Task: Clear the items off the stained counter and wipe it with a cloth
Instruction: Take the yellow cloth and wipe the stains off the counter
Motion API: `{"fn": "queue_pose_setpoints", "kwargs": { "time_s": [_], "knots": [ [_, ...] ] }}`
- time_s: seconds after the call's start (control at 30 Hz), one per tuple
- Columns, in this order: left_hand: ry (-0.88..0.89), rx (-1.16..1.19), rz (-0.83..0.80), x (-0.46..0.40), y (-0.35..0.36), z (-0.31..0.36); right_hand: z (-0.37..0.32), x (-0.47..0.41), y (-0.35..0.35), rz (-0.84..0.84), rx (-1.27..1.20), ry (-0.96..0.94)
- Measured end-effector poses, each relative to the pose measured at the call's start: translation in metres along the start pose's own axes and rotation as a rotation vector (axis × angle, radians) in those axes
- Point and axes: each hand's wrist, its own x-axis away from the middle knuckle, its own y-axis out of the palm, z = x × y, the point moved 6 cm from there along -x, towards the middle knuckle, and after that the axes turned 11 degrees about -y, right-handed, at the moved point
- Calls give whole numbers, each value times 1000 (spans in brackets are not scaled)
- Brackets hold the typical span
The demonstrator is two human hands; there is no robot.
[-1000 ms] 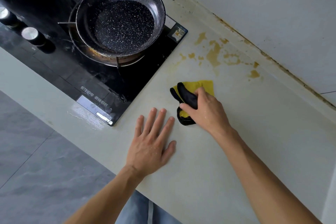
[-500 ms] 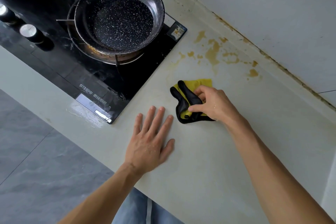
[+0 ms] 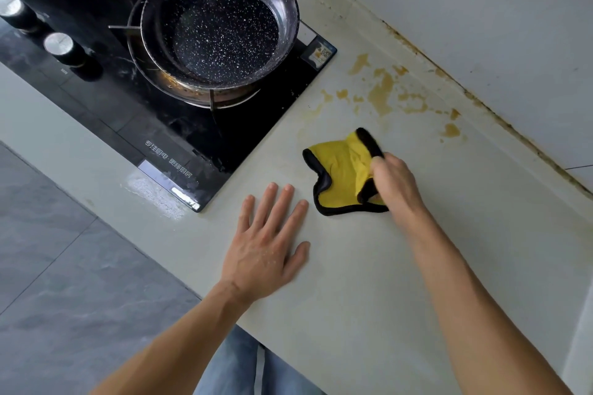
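I see my right hand (image 3: 396, 184) with its fingers curled round a fold of the yellow cloth (image 3: 341, 174) — black-edged, lying partly spread on the pale counter (image 3: 369, 298). My left hand (image 3: 268, 245) rests flat on the counter just beside the cloth, fingers straight and slightly apart, holding nothing. The cloth lies between the black stove (image 3: 179, 125) and the wall, near the stove's right corner. Yellow-brown stains (image 3: 383, 91) spot the counter beyond the cloth, close to the wall — apart from the cloth. A speckled dark pan (image 3: 221, 22) sits on the stove's burner.
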Motion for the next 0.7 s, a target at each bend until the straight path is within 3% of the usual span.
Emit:
{"fn": "queue_pose_setpoints", "kwargs": {
  "time_s": [0.1, 0.2, 0.3, 0.43, 0.6, 0.7],
  "knots": [
    [0, 3, 4, 0, -2, 1, 27, 0, -20, 139, -336, 198],
    [3, -11, 5, 0, -3, 1, 42, 3, -37, 131, -543, 270],
    [4, -22, 6, 1, -3, 0, 47, 0, -54, 83, -452, 123],
    [1, -25, 12, 0, -3, 1, 39, 1, -87, 248, -273, -172],
    [4, -28, 20, 0, -2, 0, 10, 13, -120, 207, -516, -294],
    [-5, -33, 15, 0, -2, 1, -28, 30, -149, 243, -528, -431]
  ]
}}
